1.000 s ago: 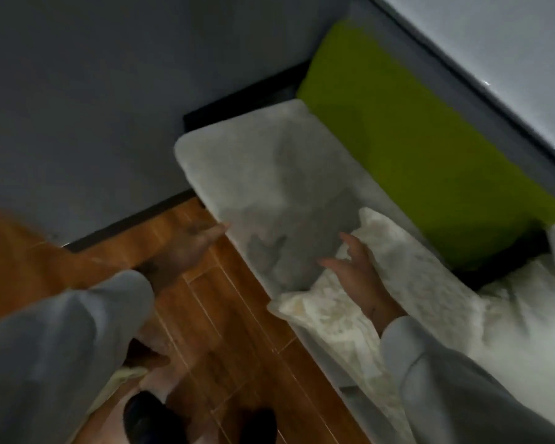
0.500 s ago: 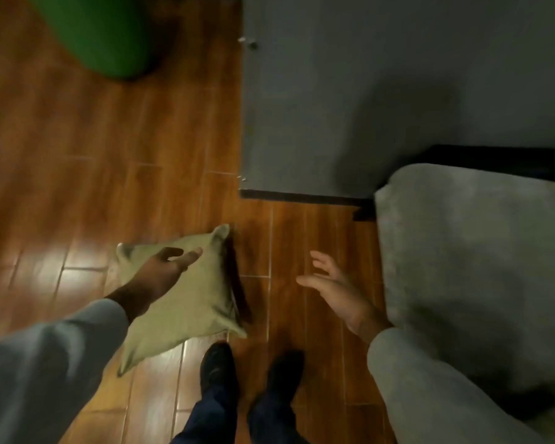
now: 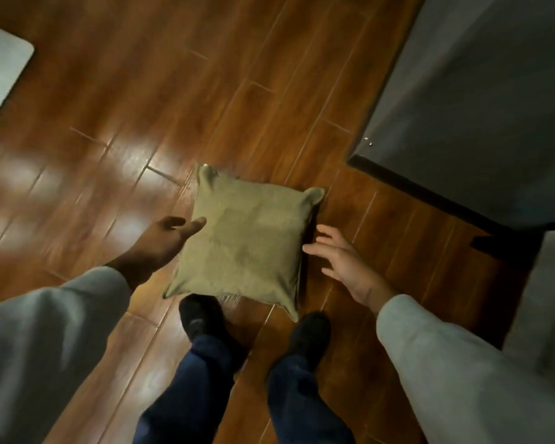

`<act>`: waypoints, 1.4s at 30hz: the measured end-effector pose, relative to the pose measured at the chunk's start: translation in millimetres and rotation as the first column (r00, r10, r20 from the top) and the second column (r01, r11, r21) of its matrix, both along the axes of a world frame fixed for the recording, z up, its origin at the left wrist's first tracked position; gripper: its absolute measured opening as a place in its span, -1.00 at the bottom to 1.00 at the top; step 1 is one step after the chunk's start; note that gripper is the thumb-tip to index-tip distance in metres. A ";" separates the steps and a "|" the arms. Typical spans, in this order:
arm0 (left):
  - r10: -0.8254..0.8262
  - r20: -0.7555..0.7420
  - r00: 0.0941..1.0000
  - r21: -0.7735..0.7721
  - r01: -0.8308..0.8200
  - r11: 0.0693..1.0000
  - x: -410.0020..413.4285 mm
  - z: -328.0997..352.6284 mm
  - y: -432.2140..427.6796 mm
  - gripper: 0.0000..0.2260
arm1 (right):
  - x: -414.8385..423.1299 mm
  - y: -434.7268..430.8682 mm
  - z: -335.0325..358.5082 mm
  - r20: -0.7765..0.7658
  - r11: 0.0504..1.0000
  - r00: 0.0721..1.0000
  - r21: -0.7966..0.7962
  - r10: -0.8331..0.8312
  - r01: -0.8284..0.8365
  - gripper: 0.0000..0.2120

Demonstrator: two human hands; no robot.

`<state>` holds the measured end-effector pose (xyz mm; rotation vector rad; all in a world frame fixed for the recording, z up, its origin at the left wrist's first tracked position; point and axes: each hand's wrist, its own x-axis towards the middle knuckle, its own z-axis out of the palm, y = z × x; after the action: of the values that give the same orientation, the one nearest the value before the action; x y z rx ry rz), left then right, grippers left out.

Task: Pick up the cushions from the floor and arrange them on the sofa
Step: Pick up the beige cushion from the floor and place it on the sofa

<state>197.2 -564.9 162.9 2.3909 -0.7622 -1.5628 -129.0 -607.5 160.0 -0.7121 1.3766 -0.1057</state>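
Nearest the camera, two legs in dark blue trousers end in black shoes [image 3: 202, 318] planted on the wood floor [image 3: 116, 91]. Grey sleeves reach forward from either side. Just past the shoes lies an olive cushion [image 3: 247, 241], flat on the floor, its near edge just beside the toes.

The left hand [image 3: 164, 241] sits at the cushion's left edge, fingers extended and slack, their tips touching or just over the fabric; it grips nothing. The right hand [image 3: 340, 257] is at the cushion's right edge, fingers spread wide, its fingertips near the side seam and closed on nothing.

At the right border a pale grey sofa [image 3: 548, 299] corner shows. Beyond it stands a dark grey cabinet [image 3: 481, 107] with a black base. Far left, a pale mat [image 3: 0, 72] lies on the floor, blurred.
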 end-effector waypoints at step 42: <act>-0.344 -0.450 0.824 -0.112 0.330 0.937 -87.7 88.8 -93.5 0.01 | -105.0 4.8 110.4 0.021 0.848 0.850 -0.068 -0.526 0.526 0.24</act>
<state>109.6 -658.4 251.8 1.7971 -1.1232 -2.1297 -234.0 -602.6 270.4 -0.3709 1.5442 -0.5955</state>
